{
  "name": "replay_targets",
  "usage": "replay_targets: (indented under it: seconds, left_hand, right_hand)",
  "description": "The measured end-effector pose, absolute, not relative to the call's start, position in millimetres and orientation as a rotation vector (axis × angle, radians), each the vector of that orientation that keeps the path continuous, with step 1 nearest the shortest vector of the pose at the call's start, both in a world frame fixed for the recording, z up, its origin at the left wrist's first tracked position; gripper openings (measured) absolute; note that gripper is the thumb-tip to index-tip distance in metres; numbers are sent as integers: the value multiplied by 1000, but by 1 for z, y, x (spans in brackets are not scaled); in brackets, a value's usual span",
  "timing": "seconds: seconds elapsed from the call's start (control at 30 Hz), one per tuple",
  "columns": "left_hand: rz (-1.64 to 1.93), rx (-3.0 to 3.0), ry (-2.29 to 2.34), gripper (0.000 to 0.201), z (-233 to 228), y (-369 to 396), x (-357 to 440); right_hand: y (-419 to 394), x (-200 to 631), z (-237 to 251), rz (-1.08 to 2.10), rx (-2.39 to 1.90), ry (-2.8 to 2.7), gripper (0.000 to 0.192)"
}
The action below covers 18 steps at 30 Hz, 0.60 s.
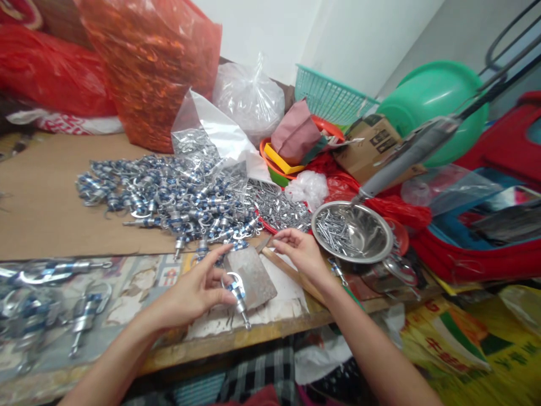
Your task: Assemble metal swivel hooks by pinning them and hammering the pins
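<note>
My left hand (192,293) holds a small silver and blue metal clasp (236,293) between thumb and fingers, just above a flat grey metal plate (253,276) on the bench edge. My right hand (298,251) hovers beyond the plate with its fingertips pinched together, near a pile of small silver pins (279,208); whether it holds a pin I cannot tell. A large heap of the same blue and silver clasps (169,194) lies on brown cardboard behind the hands. A wooden stick (291,273) lies under my right wrist.
A steel bowl (372,239) with pins stands right of my right hand, a grey power tool (409,152) hanging over it. More clasps (46,299) lie at the near left. Red plastic bags (152,62), a clear bag (249,96), a teal basket (329,96) and a green basin (435,101) crowd the back.
</note>
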<state>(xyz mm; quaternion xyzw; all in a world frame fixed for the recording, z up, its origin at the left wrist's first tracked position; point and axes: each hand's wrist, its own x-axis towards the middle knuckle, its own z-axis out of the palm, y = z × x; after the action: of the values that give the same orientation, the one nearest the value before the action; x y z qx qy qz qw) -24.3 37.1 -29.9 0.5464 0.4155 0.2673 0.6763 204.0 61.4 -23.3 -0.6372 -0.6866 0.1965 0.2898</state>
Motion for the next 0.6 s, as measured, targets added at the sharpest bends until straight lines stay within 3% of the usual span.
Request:
replay_targets:
  seconds: [0.1, 0.27, 0.37, 0.6]
  left_hand:
    - [598, 1193, 898, 80, -33, 38, -24]
    - [625, 1130, 842, 82, -34, 37, -24]
    - [626, 1119, 820, 82, -35, 36, -23]
    - [628, 1133, 835, 81, -36, 37, -23]
  right_hand:
    - [27, 177, -21, 698, -1428, -1843, 8]
    - [-3, 153, -23, 451, -1142, -2051, 19]
    - [-5, 150, -21, 450, -1195, -2099, 17]
    - [10, 155, -1, 780, -1414, -2191, 9]
